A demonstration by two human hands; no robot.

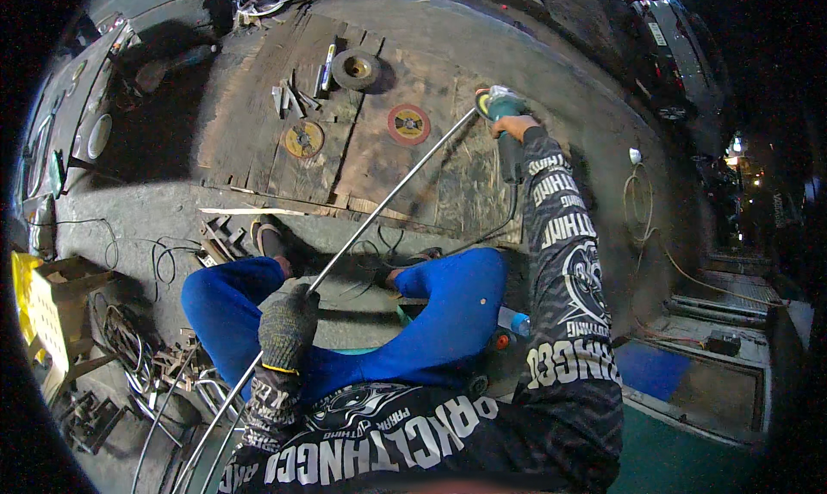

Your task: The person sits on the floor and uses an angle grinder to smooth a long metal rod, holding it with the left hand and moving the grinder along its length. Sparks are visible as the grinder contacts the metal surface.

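Observation:
A long thin metal rod (392, 197) runs slantwise from the lower left, past my lap, to the far right of the wooden boards. My left hand (289, 326), in a dark knitted glove, is closed around it above my blue trousers. Out at arm's length, my bare right hand (514, 128) grips a teal angle grinder (502, 105). The grinder's disc (481, 103) is at the rod's far end; whether they touch I cannot tell. A black cord (512, 210) trails from the grinder toward my feet.
On the wooden boards (258, 132) lie a red-rimmed disc (408, 124), a yellowish disc (303, 138), a small wheel (356, 68) and several metal strips (293, 100). Tangled metal scrap (181, 365) and a yellow crate (43, 309) stand at the left. A hose (637, 201) loops across the floor at right.

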